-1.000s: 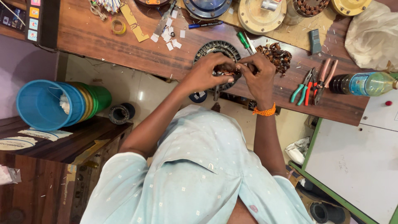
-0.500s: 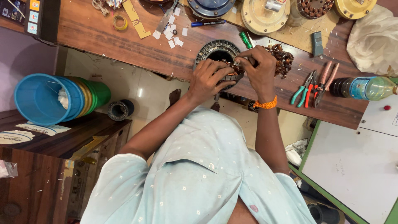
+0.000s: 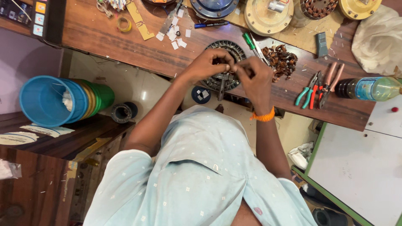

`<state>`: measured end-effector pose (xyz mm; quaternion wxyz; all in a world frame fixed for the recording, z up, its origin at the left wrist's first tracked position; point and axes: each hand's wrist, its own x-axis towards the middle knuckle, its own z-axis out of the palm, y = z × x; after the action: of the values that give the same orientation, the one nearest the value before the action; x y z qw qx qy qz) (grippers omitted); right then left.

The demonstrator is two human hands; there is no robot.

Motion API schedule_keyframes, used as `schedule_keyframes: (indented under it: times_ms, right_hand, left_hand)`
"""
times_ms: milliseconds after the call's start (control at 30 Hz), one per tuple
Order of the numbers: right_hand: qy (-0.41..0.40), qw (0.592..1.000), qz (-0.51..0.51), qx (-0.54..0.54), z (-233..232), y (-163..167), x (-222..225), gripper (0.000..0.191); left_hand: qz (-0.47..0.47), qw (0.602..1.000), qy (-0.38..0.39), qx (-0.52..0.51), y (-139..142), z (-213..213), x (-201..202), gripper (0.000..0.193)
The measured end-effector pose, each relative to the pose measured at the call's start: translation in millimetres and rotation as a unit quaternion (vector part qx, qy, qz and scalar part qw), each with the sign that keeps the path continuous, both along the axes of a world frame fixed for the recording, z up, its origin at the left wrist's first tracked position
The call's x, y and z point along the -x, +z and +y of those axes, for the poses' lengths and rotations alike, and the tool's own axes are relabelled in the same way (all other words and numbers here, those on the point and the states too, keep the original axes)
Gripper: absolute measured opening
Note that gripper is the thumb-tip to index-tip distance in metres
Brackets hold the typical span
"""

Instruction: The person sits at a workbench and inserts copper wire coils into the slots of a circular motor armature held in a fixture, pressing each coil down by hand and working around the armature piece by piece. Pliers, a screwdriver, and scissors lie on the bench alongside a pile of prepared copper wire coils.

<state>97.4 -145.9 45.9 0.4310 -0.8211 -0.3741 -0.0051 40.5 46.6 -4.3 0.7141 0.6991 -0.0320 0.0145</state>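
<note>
A dark round motor stator (image 3: 237,49) with a slotted rim lies on the wooden bench (image 3: 104,46), mostly covered by my hands. My left hand (image 3: 207,63) is curled over its left side, fingertips pinched on a small piece at the middle. My right hand (image 3: 254,75), with an orange band at the wrist, meets it from the right and pinches the same spot. The piece itself is too small to make out. A heap of brown copper wire coils (image 3: 281,60) sits just right of my right hand.
Pliers and cutters (image 3: 318,87) and a plastic bottle (image 3: 370,88) lie at the right. A green screwdriver (image 3: 249,41), blue pen (image 3: 211,24), tape roll (image 3: 124,24), paper bits and round motor covers (image 3: 268,16) sit behind. Stacked buckets (image 3: 50,100) stand at the left, a white table (image 3: 360,180) at the lower right.
Both hands have drawn closer together over the stator, fingertips now meeting in a pinch. The view has shifted slightly.
</note>
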Motion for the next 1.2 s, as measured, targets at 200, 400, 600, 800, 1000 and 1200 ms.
schedule_keyframes:
  times_ms: [200, 400, 600, 800, 1000, 1200]
  right_hand:
    - [0.033, 0.999, -0.02, 0.017, -12.1, -3.2, 43.4, 0.015]
    - [-0.04, 0.992, 0.119, -0.002, -16.7, -31.4, 62.2, 0.01]
    - [-0.044, 0.942, 0.307, -0.127, -25.7, -48.6, 60.4, 0.01]
    - [-0.038, 0.978, 0.199, -0.042, -19.1, -63.8, 60.2, 0.011]
    - [-0.036, 0.988, 0.126, -0.08, -38.6, -63.0, 42.9, 0.004]
    - [-0.038, 0.998, 0.025, -0.038, -49.2, -42.9, 16.6, 0.006]
  left_hand:
    - [-0.027, 0.995, -0.099, 0.0, -0.9, 15.2, -0.7, 0.013]
    - [-0.042, 0.983, -0.118, -0.131, 4.8, 14.6, -9.6, 0.02]
    - [-0.08, 0.977, -0.138, -0.142, 3.4, 16.4, -12.9, 0.026]
    - [-0.092, 0.964, -0.098, -0.23, 12.9, 15.8, -0.4, 0.03]
    - [-0.159, 0.898, 0.13, -0.39, 14.3, -33.4, 39.5, 0.04]
    - [-0.208, 0.896, 0.195, -0.341, -4.7, -39.7, 42.2, 0.038]
